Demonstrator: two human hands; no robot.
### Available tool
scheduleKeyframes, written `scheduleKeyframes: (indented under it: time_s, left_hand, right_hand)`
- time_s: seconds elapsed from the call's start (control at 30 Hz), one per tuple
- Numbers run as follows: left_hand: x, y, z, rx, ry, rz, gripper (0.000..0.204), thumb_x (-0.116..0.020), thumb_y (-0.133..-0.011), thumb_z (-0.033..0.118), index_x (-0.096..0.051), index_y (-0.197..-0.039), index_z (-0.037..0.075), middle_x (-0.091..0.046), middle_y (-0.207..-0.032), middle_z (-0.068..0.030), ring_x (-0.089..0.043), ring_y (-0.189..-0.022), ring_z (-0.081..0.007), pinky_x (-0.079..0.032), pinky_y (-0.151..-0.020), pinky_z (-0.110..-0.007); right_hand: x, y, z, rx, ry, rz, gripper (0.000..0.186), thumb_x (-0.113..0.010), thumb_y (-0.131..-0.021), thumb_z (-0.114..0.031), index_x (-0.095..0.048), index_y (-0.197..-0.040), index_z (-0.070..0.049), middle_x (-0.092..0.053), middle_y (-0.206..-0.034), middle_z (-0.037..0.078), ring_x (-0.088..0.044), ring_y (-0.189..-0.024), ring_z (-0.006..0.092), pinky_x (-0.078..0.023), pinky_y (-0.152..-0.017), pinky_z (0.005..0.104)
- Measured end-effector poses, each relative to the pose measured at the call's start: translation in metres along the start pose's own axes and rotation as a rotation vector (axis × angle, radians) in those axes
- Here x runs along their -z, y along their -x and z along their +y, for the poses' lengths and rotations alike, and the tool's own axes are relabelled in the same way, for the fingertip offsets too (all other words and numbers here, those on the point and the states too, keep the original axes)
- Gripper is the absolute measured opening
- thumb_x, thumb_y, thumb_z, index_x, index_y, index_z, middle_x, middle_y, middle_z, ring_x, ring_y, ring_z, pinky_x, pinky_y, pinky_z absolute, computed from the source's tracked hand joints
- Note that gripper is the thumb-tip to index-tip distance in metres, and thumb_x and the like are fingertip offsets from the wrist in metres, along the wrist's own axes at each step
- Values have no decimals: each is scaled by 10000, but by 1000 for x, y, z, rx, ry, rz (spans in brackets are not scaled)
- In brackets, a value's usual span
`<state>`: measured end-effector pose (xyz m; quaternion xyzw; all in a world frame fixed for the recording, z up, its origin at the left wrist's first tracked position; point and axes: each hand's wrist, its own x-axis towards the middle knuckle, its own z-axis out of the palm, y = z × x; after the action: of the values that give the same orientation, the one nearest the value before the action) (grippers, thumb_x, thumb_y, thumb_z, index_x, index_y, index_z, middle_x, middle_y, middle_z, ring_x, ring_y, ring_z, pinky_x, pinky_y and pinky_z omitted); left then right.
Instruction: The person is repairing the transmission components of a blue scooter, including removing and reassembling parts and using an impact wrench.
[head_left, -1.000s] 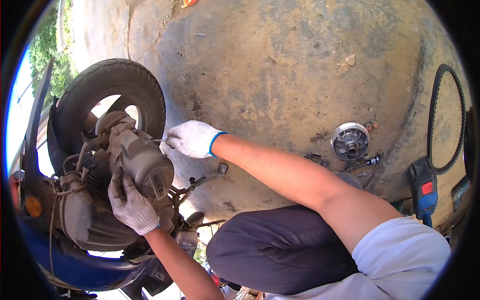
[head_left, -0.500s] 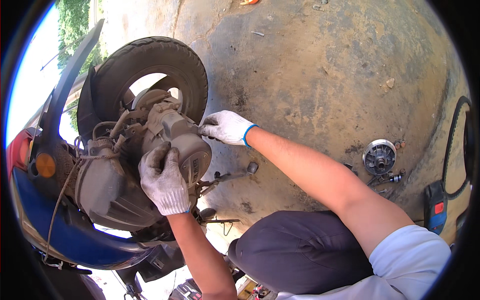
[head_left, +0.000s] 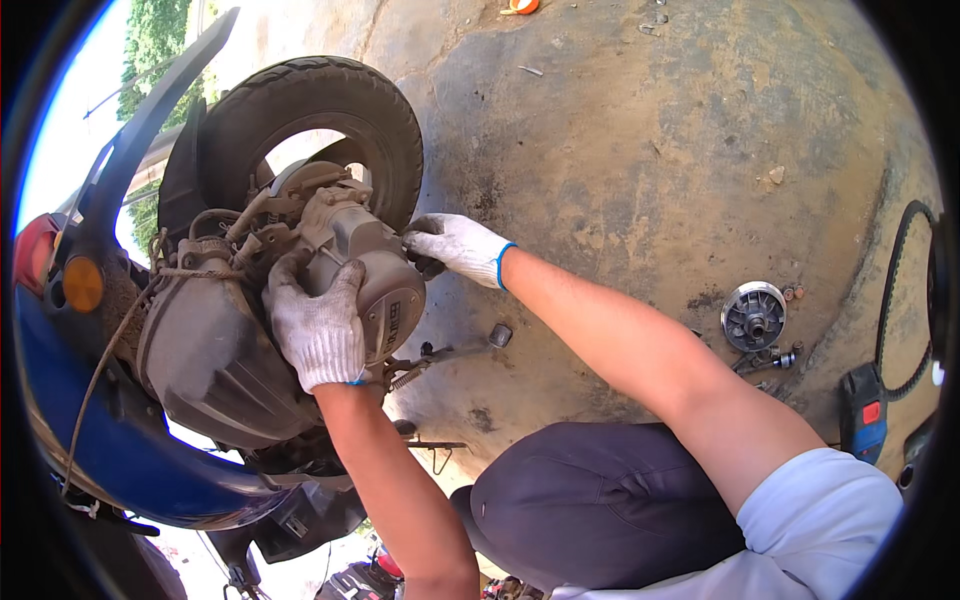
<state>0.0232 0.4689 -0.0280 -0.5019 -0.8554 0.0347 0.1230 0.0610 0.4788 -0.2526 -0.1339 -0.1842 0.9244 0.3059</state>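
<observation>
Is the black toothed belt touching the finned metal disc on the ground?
Apart. The head view shows bare ground between the finned metal disc and the black toothed belt, which lies off to its right.

The wheel (head_left: 392, 128) blocks beyond the engine cover (head_left: 384, 284) (open floor (head_left: 620, 150) rightward).

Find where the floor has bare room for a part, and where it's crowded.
Bare: the broad floor patch bordered by the tire, right hand and round metal part. Crowded: beside that part, among small hardware, and far right, by the black belt and blue-and-black tool.
</observation>
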Motion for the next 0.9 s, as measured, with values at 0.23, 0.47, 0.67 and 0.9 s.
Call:
scheduleKeyframes:
  time_s: [0.23, 0.47, 0.67, 0.9]
  left_hand:
    - [-12, -26, -15, 115, 127, -48, 676, -871, -779, 299, -648, -1311, -54, -684, -1291, -250, -668, -1198, -366, -506, -1052, -422]
    - [-12, 9, 16, -51, -46, 58, 690, -851, -848, 284, -578, -1402, -22, -616, -1390, -263, -591, -1293, -412, -480, -1098, -468]
    - [30, 137, -9, -883, -23, -222, 311, -672, -883, 154, -673, -1178, 56, -664, -1244, -161, -624, -1233, -351, -471, -1114, -514]
    - [39, 278, -255, -278, -51, -829, 154, -654, -923, 196, -709, -979, 63, -721, -967, -161, -685, -978, -378, -535, -891, -490]
  right_hand:
    - [12, 12, 11, -59, 186, 184, 367, -619, -1016, -306, -709, -1143, 25, -704, -906, 80, -662, -774, 167, -562, -717, 352]
    - [22, 46, -2, 30, 468, 361, 401, -588, -1044, -327, -707, -1209, 19, -754, -1003, 123, -702, -855, 223, -564, -803, 391]
    - [20, 106, 3, -87, 349, 363, 302, -585, -1080, -273, -707, -1136, -2, -713, -910, 52, -631, -783, 130, -520, -708, 308]
    - [-22, 147, 23, -304, 785, 100, 336, -596, -1088, -324, -741, -1070, -21, -665, -778, 5, -570, -655, 91, -456, -596, 283]
